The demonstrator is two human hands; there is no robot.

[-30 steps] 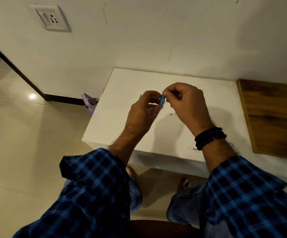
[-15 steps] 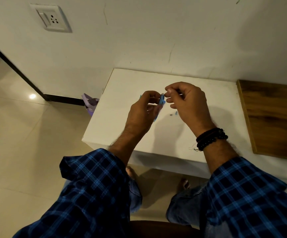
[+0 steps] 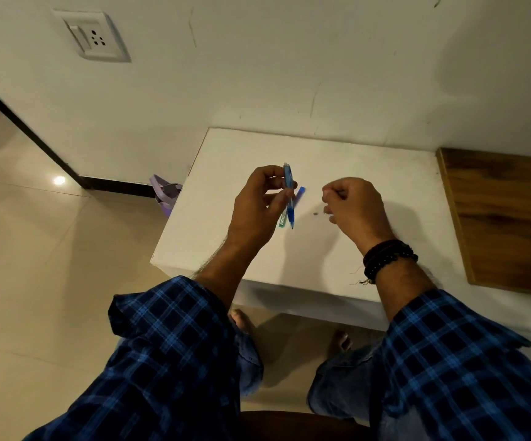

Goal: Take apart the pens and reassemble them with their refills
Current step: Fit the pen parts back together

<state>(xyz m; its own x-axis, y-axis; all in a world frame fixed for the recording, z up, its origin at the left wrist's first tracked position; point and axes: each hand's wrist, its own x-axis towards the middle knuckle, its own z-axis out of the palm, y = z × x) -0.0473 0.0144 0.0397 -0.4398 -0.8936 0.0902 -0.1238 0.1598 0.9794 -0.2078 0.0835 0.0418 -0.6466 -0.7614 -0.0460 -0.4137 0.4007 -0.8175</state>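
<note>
My left hand [image 3: 259, 205] grips a blue pen [image 3: 288, 192] between thumb and fingers, holding it nearly upright above the white table [image 3: 321, 249], tip pointing down toward me. Behind the pen, another blue pen piece [image 3: 300, 194] and a green-tinted piece [image 3: 282, 220] lie on the table. My right hand [image 3: 355, 208] is curled a short way to the right of the pen, apart from it; whether it pinches a small part is hidden by the fingers. A tiny dark part [image 3: 315, 214] lies on the table between my hands.
A wooden board [image 3: 506, 218] lies at the right end of the table. The wall runs close behind the table, with a socket [image 3: 94, 36] high on the left. A purple object [image 3: 165, 192] sits on the floor by the table's left edge. My knees are under the front edge.
My hands have parted: the right hand moved right, away from the pen. The left hand has turned the blue pen upright, so its full length shows.
</note>
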